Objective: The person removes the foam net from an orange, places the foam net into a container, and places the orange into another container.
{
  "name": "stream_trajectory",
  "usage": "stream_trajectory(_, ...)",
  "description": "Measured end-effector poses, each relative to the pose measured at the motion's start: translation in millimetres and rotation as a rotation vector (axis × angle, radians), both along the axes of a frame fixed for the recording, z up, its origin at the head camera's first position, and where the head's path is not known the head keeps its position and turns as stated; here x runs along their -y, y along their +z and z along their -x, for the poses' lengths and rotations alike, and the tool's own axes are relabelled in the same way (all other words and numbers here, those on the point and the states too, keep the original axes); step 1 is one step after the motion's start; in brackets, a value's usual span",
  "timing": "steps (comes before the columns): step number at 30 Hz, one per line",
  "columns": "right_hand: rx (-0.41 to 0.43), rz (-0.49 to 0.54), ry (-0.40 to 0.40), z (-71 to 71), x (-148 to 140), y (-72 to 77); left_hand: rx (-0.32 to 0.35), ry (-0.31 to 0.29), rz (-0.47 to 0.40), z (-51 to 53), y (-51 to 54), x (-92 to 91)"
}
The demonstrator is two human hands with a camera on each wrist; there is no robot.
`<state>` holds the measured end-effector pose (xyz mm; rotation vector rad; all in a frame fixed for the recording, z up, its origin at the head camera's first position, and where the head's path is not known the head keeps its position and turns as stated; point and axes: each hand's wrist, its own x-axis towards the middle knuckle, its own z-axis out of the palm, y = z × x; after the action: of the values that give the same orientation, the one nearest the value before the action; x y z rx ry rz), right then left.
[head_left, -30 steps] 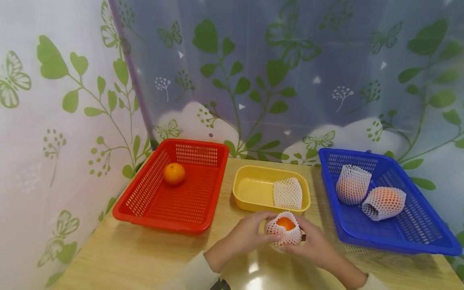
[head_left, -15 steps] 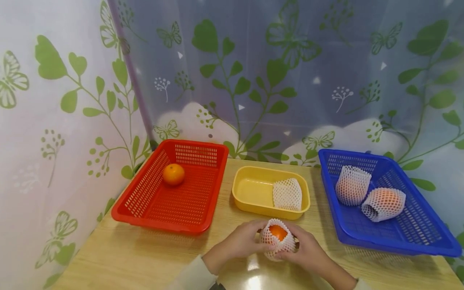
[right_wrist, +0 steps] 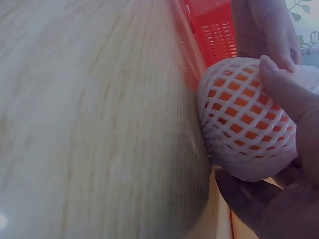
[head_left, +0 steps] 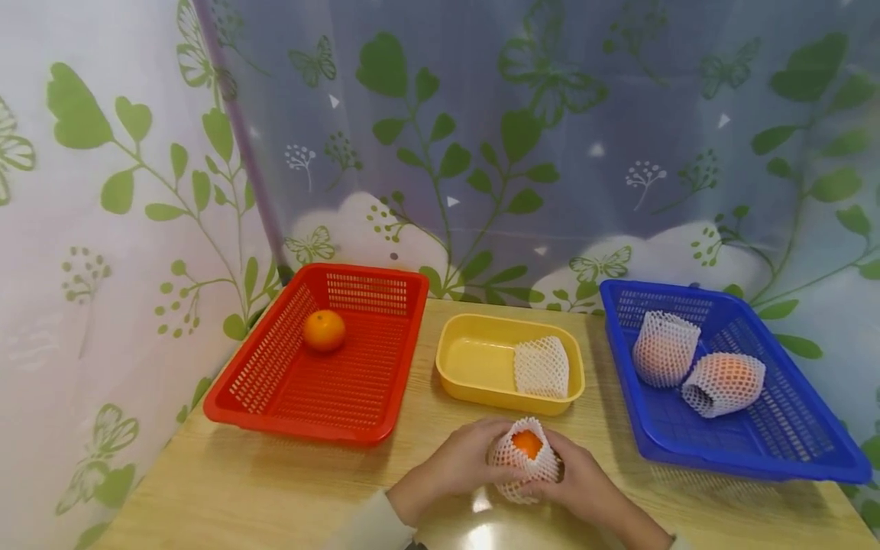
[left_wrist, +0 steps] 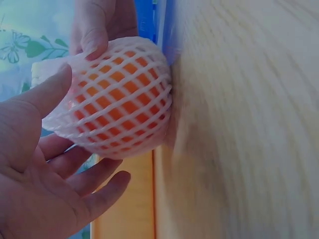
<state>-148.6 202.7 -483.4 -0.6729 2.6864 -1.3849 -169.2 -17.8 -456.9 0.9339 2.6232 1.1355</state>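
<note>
In the head view, an orange (head_left: 527, 444) sits inside a white foam net sleeve (head_left: 509, 460), its top showing through the sleeve's opening. My left hand (head_left: 464, 464) holds the sleeve's left side, and my right hand (head_left: 580, 475) grips the other side. Both thumbs press the near side of the net. The left wrist view has the thumb and fingers of my left hand (left_wrist: 47, 164) around the netted orange (left_wrist: 119, 99). In the right wrist view my right hand (right_wrist: 294, 144) clasps it too. Its base is at or just above the tabletop; contact is unclear.
Behind the hands stands a yellow tray (head_left: 474, 392) with a flat, loose foam net (head_left: 543, 367). Left is a red basket (head_left: 302, 424) containing a bare orange (head_left: 325, 331). A blue basket (head_left: 742, 458) on the right contains two netted fruits (head_left: 663, 351). A patterned curtain (head_left: 440, 153) hangs behind.
Both hands have brought the netted orange down and slightly left, toward the table's near side. Less of the orange shows at the sleeve's opening. The head view has shifted slightly.
</note>
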Motion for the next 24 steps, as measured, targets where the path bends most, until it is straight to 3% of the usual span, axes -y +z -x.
stream_trajectory(5, 0.020, -0.004, 0.031, -1.1, -0.8, 1.1, 0.023, 0.062, 0.008, -3.2, 0.9, -3.8)
stream_trajectory(10, 0.078, 0.004, 0.084, 1.1, -7.9, 4.1, 0.003, 0.076, 0.036, -4.0, 2.9, -8.1)
stream_trajectory(15, -0.002, 0.060, 0.035, -0.2, -8.1, 2.1, 0.007, 0.067, 0.031, -3.0, -2.2, -12.6)
stream_trajectory(18, -0.045, 0.110, -0.002, -1.0, -2.5, -1.9, 0.042, 0.094, 0.035, -3.4, -5.1, -12.5)
stream_trajectory(24, -0.050, 0.115, -0.083, 0.9, 6.3, -2.6, 0.070, 0.146, 0.019, -5.2, -4.4, -8.9)
